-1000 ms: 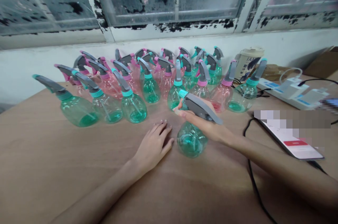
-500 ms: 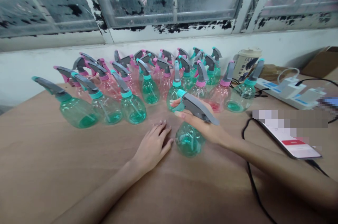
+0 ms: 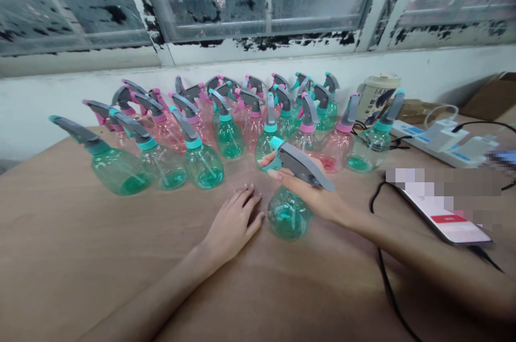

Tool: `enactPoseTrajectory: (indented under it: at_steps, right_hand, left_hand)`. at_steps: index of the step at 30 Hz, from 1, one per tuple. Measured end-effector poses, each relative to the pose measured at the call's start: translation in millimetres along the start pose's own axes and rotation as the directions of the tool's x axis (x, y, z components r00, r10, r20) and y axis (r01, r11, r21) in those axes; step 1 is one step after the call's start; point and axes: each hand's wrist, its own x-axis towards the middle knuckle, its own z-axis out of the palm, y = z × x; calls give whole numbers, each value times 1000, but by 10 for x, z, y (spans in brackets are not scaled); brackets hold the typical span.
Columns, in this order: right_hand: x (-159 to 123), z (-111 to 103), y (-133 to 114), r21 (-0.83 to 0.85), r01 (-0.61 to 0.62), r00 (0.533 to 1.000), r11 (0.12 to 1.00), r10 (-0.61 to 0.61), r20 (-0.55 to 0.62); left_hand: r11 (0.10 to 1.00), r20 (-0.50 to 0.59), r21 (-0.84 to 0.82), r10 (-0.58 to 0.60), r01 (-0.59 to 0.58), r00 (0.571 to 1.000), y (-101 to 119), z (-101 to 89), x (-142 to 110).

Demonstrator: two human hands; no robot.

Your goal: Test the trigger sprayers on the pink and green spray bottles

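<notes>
On the table (image 3: pixel 80 256), the bottle (image 3: pixel 289 215) stands about upright. My right hand (image 3: pixel 314 198) wraps the bottle's neck beneath its spray head (image 3: pixel 302 164), fingertips at the trigger (image 3: pixel 272 164); my left hand (image 3: pixel 236 221) lies palm down just left of the bottle, fingers loosely spread, holding nothing. I judge the step in hand to be gripping the sprayer at its trigger; whether it is squeezed I can't tell. The next move, I think, calls for a firm neck grip.

Beyond the bottle crowd the other bottles (image 3: pixel 229 137), pink and green, the nearest close behind it and easily knocked. Farther right of it lie the power strip (image 3: pixel 435 145) and the phone (image 3: pixel 447 218); the cup (image 3: pixel 377 97) stands behind. Right of the bottle, a cord (image 3: pixel 389 277) passes under my forearm and could snag.
</notes>
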Motion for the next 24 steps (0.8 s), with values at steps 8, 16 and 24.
enactPoseTrajectory:
  at_steps: [8, 16, 24]
  right_hand:
    - [0, -10, 18, -110, -10, 999, 994, 6, -37]
    - [-29, -9, -51, -48, -33, 999, 998, 35, 40]
    - [-31, 97, -35, -29, -13, 998, 999, 11, -59]
  left_hand:
    - [1000, 9, -2, -5, 5, 1000, -5, 13, -5]
    - [977, 6, -210, -27, 27, 1000, 2, -75, -28]
    - [856, -49, -514, 43, -62, 998, 124, -117, -101]
